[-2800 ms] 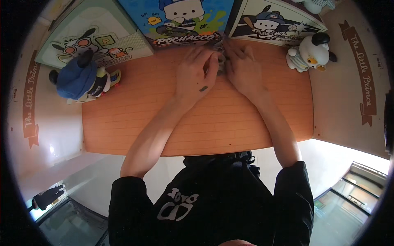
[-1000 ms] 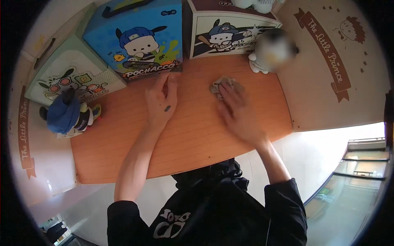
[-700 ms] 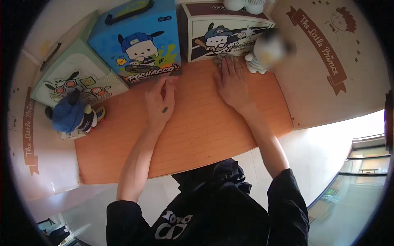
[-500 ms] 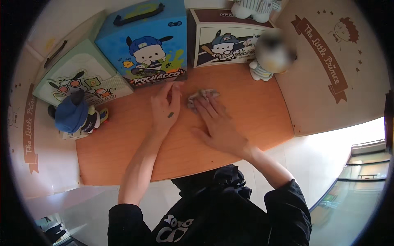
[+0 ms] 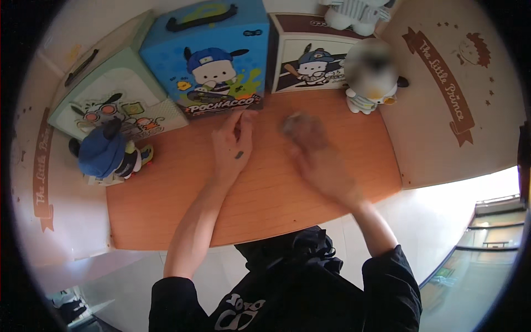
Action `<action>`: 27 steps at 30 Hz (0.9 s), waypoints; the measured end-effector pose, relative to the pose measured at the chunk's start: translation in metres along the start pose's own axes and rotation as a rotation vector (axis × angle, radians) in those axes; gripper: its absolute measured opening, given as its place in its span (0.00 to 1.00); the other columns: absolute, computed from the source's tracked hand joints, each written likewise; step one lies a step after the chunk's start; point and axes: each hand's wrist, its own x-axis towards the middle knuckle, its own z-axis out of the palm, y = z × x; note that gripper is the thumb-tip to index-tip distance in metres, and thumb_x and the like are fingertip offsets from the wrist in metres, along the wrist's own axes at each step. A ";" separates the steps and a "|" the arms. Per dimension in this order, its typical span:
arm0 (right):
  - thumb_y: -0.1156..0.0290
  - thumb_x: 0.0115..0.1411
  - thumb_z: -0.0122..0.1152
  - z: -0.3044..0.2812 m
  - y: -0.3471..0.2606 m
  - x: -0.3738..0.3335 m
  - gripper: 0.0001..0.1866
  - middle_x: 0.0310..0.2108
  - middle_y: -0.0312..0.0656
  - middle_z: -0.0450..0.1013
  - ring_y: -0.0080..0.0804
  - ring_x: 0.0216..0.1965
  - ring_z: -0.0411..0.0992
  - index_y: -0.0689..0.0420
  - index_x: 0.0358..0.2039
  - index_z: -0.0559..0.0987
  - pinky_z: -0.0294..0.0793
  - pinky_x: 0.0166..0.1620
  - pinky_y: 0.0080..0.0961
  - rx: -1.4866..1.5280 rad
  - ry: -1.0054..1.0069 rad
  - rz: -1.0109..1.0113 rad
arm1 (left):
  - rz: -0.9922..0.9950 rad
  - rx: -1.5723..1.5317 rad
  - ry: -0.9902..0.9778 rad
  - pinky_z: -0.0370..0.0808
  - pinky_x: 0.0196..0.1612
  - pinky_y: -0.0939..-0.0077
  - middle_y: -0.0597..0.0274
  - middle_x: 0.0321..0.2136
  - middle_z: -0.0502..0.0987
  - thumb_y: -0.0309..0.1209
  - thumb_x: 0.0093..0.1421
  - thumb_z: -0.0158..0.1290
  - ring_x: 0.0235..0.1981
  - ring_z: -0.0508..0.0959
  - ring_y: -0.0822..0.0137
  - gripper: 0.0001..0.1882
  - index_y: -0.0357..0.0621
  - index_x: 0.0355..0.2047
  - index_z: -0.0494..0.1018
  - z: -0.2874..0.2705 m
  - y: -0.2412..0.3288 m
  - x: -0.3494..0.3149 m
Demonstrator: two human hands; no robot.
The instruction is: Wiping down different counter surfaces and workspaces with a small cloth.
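We've the crumpled grey cloth [image 5: 291,123] under our blurred right hand [image 5: 322,163], gripped or merely pressed we can't tell, likely for contact with the orange-brown wood-grain table [image 5: 160,205], half-open left hand [image 5: 233,143] resting leftward, probably bracing us.

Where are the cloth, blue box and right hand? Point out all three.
Cloth [image 5: 291,123], head view: its uncovered, motion-blurred part.
Blue box [image 5: 209,65], head view: middle of its front face.
Right hand [image 5: 322,157], head view: back of the hand.

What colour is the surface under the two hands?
The surface is orange-brown; the head view shows it best.
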 end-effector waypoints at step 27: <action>0.59 0.78 0.57 -0.011 0.023 -0.118 0.36 0.80 0.62 0.61 0.66 0.79 0.59 0.65 0.79 0.64 0.68 0.75 0.50 -0.373 0.198 0.481 | 0.039 -0.059 -0.024 0.69 0.29 0.77 0.70 0.23 0.78 0.25 0.75 0.53 0.23 0.72 0.72 0.12 0.43 0.49 0.86 -0.001 -0.008 0.000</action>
